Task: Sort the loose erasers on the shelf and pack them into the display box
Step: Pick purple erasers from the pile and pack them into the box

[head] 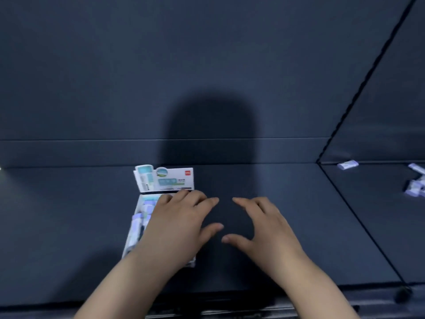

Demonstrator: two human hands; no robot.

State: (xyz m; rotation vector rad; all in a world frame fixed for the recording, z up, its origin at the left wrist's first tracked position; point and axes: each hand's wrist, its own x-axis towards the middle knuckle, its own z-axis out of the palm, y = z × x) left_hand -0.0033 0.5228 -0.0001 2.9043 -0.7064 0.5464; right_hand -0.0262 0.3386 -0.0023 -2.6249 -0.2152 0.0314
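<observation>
A white display box (135,226) with its printed lid (166,179) standing upright sits on the dark shelf (69,215), left of centre. Several white and lilac erasers (140,217) lie inside it. My left hand (177,224) hovers over the box with fingers spread and relaxed, covering most of its right side; it holds nothing that shows. My right hand (264,226) is spread over the bare shelf to the right of the box, empty. Loose erasers lie far right: a single eraser (347,164) and a small pile of erasers (416,187).
A vertical divider (358,217) separates this shelf bay from the right bay where the loose erasers lie. The dark back wall (207,65) rises behind. The shelf's front edge (230,307) runs under my forearms.
</observation>
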